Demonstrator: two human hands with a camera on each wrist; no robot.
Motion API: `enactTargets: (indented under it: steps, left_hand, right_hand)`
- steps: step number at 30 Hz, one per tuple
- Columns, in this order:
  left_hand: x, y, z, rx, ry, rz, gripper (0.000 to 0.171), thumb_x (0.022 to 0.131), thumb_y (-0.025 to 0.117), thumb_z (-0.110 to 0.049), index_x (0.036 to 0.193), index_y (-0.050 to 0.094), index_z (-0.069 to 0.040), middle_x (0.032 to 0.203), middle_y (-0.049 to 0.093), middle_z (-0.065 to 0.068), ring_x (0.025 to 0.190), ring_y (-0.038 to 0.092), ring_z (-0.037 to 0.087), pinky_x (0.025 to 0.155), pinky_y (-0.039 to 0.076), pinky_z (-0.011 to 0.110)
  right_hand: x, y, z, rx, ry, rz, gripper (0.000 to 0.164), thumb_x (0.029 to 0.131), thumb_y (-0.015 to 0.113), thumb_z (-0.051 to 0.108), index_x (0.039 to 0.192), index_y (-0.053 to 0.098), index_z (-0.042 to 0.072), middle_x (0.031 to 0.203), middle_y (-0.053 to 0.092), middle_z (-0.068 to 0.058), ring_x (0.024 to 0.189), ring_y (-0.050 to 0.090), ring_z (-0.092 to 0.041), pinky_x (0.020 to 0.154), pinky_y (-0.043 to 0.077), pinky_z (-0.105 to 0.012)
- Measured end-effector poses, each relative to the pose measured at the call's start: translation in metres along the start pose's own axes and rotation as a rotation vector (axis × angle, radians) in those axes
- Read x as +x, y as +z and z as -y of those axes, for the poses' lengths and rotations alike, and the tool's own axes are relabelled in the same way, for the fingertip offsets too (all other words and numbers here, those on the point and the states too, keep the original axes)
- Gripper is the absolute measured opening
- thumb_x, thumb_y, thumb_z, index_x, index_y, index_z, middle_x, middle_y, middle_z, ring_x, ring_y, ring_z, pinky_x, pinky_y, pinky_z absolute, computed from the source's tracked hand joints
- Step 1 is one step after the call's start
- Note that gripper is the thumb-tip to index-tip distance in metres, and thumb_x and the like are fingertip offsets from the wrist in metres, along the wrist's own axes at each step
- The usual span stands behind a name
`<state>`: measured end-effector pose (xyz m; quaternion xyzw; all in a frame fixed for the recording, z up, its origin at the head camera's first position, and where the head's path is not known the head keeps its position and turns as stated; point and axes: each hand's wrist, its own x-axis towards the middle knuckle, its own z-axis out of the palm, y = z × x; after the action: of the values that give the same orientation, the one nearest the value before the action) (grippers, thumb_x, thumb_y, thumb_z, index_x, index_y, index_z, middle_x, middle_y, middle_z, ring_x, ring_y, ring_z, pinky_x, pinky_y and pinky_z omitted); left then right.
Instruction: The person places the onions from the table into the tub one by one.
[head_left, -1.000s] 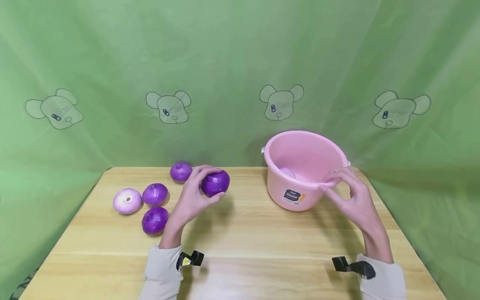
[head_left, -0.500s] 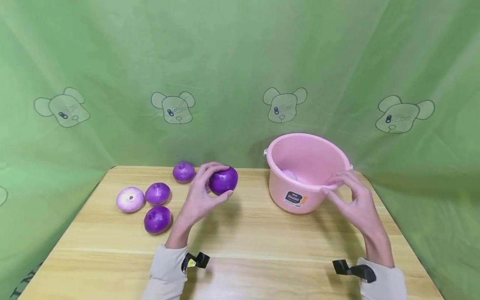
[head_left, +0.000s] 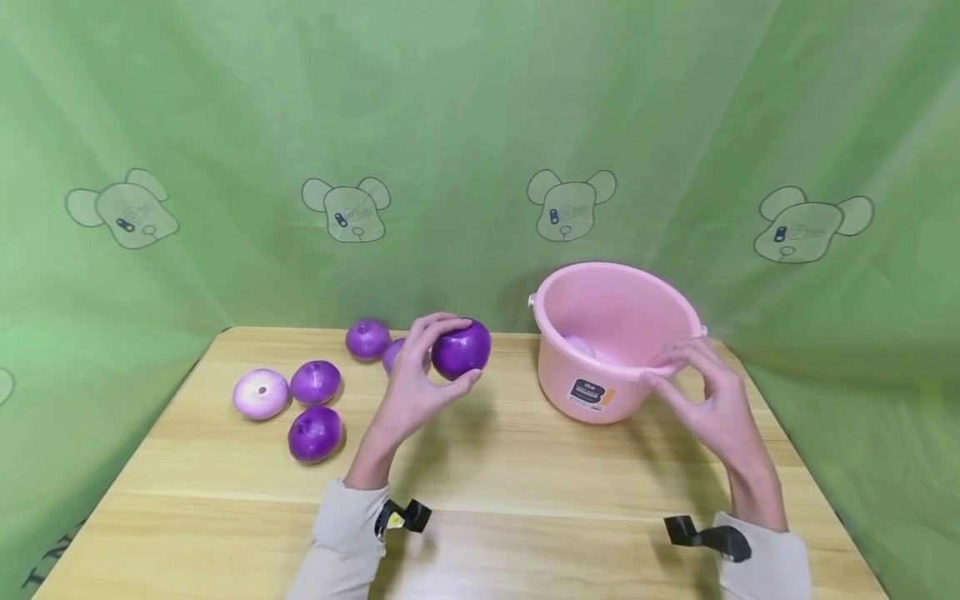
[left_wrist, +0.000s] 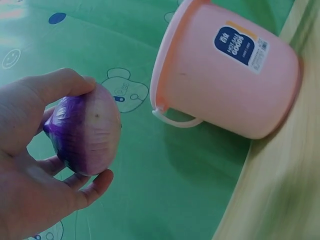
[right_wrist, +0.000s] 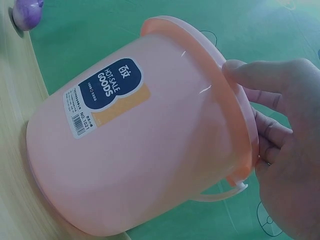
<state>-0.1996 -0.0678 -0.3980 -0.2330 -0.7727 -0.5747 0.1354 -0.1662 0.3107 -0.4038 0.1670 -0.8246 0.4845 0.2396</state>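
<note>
Head view: left hand (head_left: 411, 392) grips onion (head_left: 463, 350), right hand (head_left: 712, 404) pinches bucket rim (head_left: 562, 347); only left wrist view shows onion's pale side (left_wrist: 104, 134).

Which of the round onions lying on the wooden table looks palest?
The pale lilac round onion farthest left on the wooden table, with a dark spot on top; the other round onions there are deeper purple.

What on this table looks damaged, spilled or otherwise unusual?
Nothing appears spilled or damaged. Only the pale lilac, round onion slightly stands out: its whitish side faces up, unlike the two shiny purple onions beside it.
</note>
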Motion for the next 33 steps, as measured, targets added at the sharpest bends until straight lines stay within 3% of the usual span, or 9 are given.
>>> enactTargets:
  steps: [9, 18, 26, 33]
  left_hand:
    - [0.012, 0.005, -0.007, 0.009, 0.044, 0.009, 0.062, 0.078, 0.088, -0.012, 0.135, 0.064, -0.018, 0.142, 0.049, 0.005, 0.127, 0.053, 0.023, 0.103, 0.052, 0.046]
    - [0.027, 0.021, -0.016, -0.029, 0.077, 0.071, 0.062, 0.08, 0.088, -0.014, 0.137, 0.063, -0.018, 0.143, 0.049, 0.004, 0.127, 0.055, 0.024, 0.102, 0.054, 0.041]
    - [0.037, 0.028, -0.024, -0.048, 0.095, 0.086, 0.061, 0.08, 0.088, -0.015, 0.136, 0.064, -0.017, 0.143, 0.05, 0.004, 0.126, 0.056, 0.023, 0.101, 0.054, 0.042]
    - [0.043, 0.034, -0.028, -0.059, 0.09, 0.105, 0.06, 0.082, 0.088, -0.017, 0.137, 0.063, -0.016, 0.145, 0.05, 0.004, 0.128, 0.054, 0.022, 0.102, 0.053, 0.042]
  right_hand:
    - [0.001, 0.003, 0.001, 0.013, 0.003, -0.01, 0.025, 0.079, 0.078, -0.015, 0.099, 0.071, -0.003, 0.107, 0.065, -0.013, 0.115, 0.055, -0.013, 0.122, 0.025, -0.029]
    - [-0.002, -0.002, 0.0, 0.014, 0.036, -0.031, 0.027, 0.08, 0.078, -0.014, 0.105, 0.07, -0.005, 0.107, 0.064, -0.014, 0.119, 0.053, -0.014, 0.125, 0.019, -0.034]
    - [0.0, -0.001, -0.001, 0.029, 0.03, -0.016, 0.027, 0.08, 0.077, -0.015, 0.105, 0.07, -0.005, 0.108, 0.064, -0.015, 0.119, 0.052, -0.014, 0.127, 0.012, -0.038]
    - [0.0, 0.001, -0.001, 0.014, 0.033, -0.011, 0.026, 0.081, 0.078, -0.013, 0.104, 0.07, -0.004, 0.109, 0.064, -0.011, 0.121, 0.052, -0.014, 0.124, 0.021, -0.032]
